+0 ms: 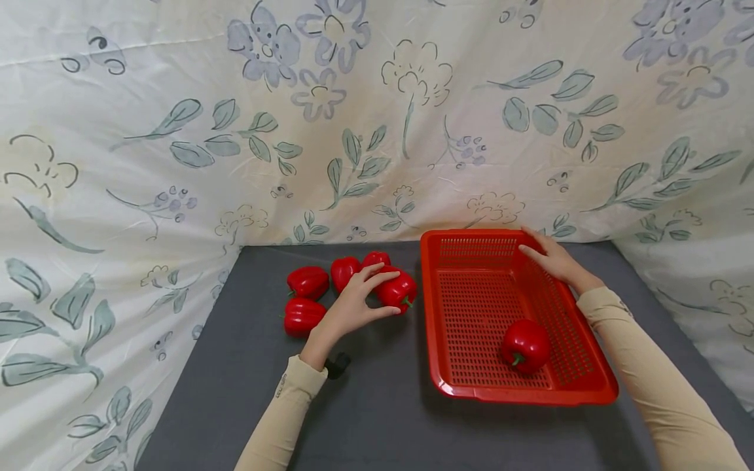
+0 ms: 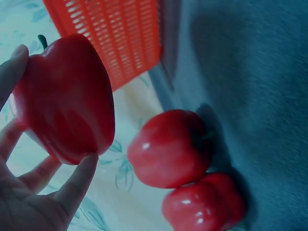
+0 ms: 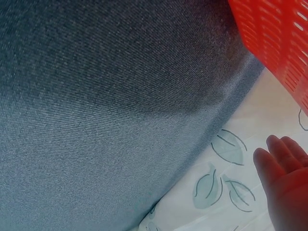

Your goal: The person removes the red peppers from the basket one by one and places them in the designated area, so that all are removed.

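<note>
My left hand (image 1: 352,304) holds a shiny red bell pepper (image 1: 397,290) between thumb and spread fingers, just left of a red plastic basket (image 1: 432,314). The left wrist view shows this bell pepper (image 2: 67,101) close up, its green stem near a fingertip of the left hand (image 2: 43,197). At the basket's far right corner, my right hand (image 1: 556,261) rests over the rim with its fingers extended. In the right wrist view, the right hand (image 3: 288,187) has straight fingers outside the perforated basket wall (image 3: 284,43). Another red bell pepper (image 1: 526,347) lies inside the basket.
More red bell peppers lie left of and behind the left hand, among them a front one (image 1: 303,316), one behind it (image 1: 309,282) and one farther back (image 1: 344,271). A dark grey tabletop (image 1: 365,418) meets a floral cloth (image 1: 353,163) at the back and sides.
</note>
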Demonstrator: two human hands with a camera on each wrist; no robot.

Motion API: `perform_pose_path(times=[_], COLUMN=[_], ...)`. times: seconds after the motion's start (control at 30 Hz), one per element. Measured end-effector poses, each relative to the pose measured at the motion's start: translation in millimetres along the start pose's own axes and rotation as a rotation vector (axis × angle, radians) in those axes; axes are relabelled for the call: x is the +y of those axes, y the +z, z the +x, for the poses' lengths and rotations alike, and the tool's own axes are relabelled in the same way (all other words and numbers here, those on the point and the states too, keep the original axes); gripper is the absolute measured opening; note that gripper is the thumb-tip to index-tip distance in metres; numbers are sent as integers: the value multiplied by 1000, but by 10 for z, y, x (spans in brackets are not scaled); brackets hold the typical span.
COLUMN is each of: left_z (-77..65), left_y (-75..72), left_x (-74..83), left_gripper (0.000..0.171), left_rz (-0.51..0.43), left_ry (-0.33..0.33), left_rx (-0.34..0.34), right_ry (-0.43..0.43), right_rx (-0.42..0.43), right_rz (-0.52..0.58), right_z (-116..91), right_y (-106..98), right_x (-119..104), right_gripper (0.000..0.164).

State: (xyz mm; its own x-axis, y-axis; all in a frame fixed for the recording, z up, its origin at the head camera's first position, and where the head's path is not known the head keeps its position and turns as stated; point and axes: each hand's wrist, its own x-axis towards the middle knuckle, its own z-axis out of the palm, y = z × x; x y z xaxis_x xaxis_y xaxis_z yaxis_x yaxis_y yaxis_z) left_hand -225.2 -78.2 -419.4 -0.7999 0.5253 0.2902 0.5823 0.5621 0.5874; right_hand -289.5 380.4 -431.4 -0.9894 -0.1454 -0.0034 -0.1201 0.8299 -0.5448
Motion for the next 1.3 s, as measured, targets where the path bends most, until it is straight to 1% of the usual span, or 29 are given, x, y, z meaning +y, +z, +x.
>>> perform_pose_path(times=[0.2, 0.43, 0.63, 0.73, 0.87, 1.03, 1.3], left_z=[-72, -147, -223, -262, -316, -376, -449], left_y=[-15, -37, -46, -40, -43, -84, -135], left_x=[-82, -154, -200, -252, -342, -438, -530], left_gripper=[69, 69, 67, 67, 67, 65, 63], left_rz=[12, 47, 150, 190, 234, 289, 346], left_ry=[-7, -50, -67, -59, -56, -64, -87], left_rx=[0, -13, -22, -15, -4, 9, 3], right_ry=[-5, 5, -13, -24, -25, -22, -15], right_rx=[5, 5, 9, 13, 12, 12, 7], right_rz=[7, 5, 12, 15, 15, 17, 20], right_z=[-10, -12, -13, -10, -5, -11, -28], right_y=[-1, 11, 5, 2, 5, 5, -9], right_x=[-9, -12, 2, 13, 25, 15, -18], right_gripper=[69, 69, 68, 68, 68, 68, 69])
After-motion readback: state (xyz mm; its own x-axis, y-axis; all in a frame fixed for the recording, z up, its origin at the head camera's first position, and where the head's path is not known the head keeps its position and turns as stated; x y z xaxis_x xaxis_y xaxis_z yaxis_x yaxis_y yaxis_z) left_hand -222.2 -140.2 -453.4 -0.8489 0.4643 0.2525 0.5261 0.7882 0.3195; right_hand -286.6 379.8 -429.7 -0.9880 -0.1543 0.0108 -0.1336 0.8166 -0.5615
